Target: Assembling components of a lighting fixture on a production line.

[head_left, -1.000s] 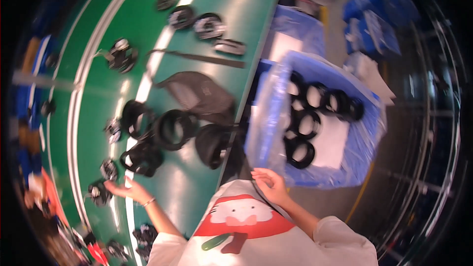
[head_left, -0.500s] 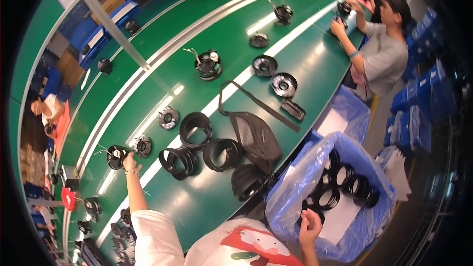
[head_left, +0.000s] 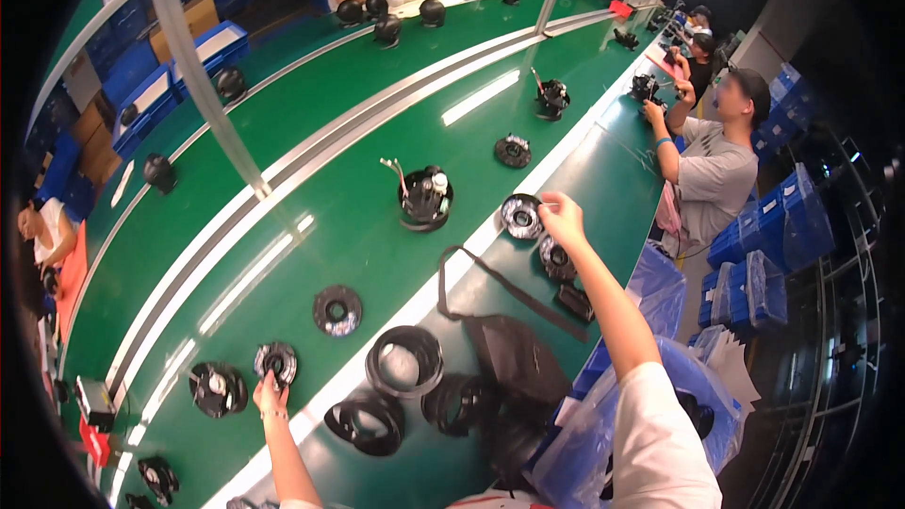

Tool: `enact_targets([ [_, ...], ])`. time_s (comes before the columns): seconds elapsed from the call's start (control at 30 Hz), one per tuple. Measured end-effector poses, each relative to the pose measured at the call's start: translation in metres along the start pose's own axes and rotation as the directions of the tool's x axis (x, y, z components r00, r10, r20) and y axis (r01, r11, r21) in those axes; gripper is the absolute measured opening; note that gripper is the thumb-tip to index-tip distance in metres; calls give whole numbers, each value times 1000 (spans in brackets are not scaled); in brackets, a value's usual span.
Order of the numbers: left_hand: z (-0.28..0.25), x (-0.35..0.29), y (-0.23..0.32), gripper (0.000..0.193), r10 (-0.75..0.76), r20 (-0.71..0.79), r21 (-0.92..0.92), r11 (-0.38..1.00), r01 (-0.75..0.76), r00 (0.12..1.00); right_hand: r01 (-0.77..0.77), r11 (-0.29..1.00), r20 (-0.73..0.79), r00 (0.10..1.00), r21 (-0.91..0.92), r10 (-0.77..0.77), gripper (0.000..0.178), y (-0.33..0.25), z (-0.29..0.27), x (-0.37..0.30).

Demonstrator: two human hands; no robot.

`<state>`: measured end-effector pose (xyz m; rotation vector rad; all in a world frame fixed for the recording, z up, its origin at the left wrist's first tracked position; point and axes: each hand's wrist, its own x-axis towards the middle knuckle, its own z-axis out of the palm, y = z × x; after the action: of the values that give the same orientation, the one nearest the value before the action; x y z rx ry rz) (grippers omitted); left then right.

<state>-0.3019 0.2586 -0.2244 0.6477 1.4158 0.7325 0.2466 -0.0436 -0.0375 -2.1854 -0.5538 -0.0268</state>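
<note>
My left hand (head_left: 271,400) has its fingers on the near edge of a round black disc part (head_left: 274,364) with a hole in its middle, at the lower left of the green belt. Left of that disc sits a round black housing (head_left: 218,388) with wires and a white piece. Farther off, my right hand (head_left: 564,220) pinches the right edge of a black and silver ring-shaped part (head_left: 520,216) by the belt's white border. A similar ring (head_left: 556,258) lies just below that wrist. Another loose disc (head_left: 337,310) rests on the belt between my hands.
Several black cylindrical shells (head_left: 403,362) stand on the bench nearest me, beside a dark bag (head_left: 517,355) with a strap. A blue bin (head_left: 674,358) lined with plastic is at my right. Wired housings (head_left: 425,199) sit along the belt; a co-worker (head_left: 712,160) works farther up.
My left hand has gone from the wired housing to the disc beside it. My right hand has moved from over the bin to the ring-shaped part. The whole view has shifted.
</note>
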Motion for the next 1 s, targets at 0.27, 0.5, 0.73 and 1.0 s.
enact_targets([
  [0.27, -17, -8, -6, 18, 172, -77, 261, 954, -147, 982, -93, 757, 113, 970, -647, 215, 63, 78, 115, 137],
  [0.5, 11, -24, 11, 16, 149, -32, 284, 950, -133, 988, -156, 714, -88, 987, -683, 131, 21, 174, 151, 220],
  [0.73, 35, -42, 21, 20, 109, -114, 324, 944, -67, 988, 77, 658, -6, 992, -749, -123, 15, 162, 148, 231],
  [1.0, 63, -53, 33, 21, 291, 393, 210, 895, -393, 873, 231, 802, -50, 950, -551, -308, 18, 61, 68, 179],
])
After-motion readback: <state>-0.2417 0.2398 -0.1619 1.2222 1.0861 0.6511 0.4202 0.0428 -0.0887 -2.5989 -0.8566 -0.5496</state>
